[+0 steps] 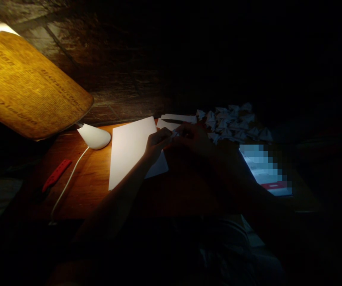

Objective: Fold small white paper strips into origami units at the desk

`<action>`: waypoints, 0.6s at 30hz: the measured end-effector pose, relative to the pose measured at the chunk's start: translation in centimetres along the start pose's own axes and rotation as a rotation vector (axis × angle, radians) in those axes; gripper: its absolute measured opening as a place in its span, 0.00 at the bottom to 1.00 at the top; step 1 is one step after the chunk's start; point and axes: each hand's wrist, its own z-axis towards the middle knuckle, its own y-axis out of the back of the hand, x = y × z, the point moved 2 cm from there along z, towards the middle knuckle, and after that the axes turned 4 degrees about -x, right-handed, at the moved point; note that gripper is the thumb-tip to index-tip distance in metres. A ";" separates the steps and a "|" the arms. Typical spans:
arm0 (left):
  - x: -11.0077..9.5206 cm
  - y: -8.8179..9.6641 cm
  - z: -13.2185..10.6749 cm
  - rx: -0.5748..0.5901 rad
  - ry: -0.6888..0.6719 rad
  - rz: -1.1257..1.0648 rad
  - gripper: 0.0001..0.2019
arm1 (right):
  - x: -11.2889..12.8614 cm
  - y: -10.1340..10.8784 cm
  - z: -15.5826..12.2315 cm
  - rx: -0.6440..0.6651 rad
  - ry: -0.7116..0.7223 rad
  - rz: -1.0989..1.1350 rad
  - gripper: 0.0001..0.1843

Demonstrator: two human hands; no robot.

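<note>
My left hand [156,143] and my right hand [192,138] meet over a wooden table [93,178], fingers pinched together on a small piece of white paper [175,134] held between them. Under my left hand lies a large white sheet [129,149]. More white sheets [177,119] lie just beyond the hands. A heap of several small folded paper pieces [233,123] sits to the right of my right hand. The scene is dim, lit from the left.
A lamp with a yellowish printed shade [24,83] and white base [95,137] stands at the left, its white cord [66,182] running toward me. A red tool [56,174] lies left of the cord. A lit screen [263,169] glows at the right.
</note>
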 end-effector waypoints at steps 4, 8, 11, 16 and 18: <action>-0.2 -0.2 -0.1 0.012 -0.012 -0.025 0.14 | 0.0 -0.1 0.0 -0.041 0.022 -0.011 0.11; -0.2 -0.1 -0.2 0.017 -0.040 -0.019 0.13 | 0.1 -0.2 0.0 -0.052 0.051 -0.006 0.11; -0.1 0.0 -0.2 0.018 -0.067 -0.026 0.11 | 0.3 -0.3 0.0 -0.068 0.072 0.016 0.11; -0.1 0.1 -0.2 0.016 -0.086 -0.020 0.10 | 0.5 -0.4 -0.1 -0.065 0.067 0.072 0.10; -0.2 0.1 -0.2 0.007 -0.095 -0.022 0.11 | 0.6 -0.5 -0.1 -0.051 0.054 0.099 0.12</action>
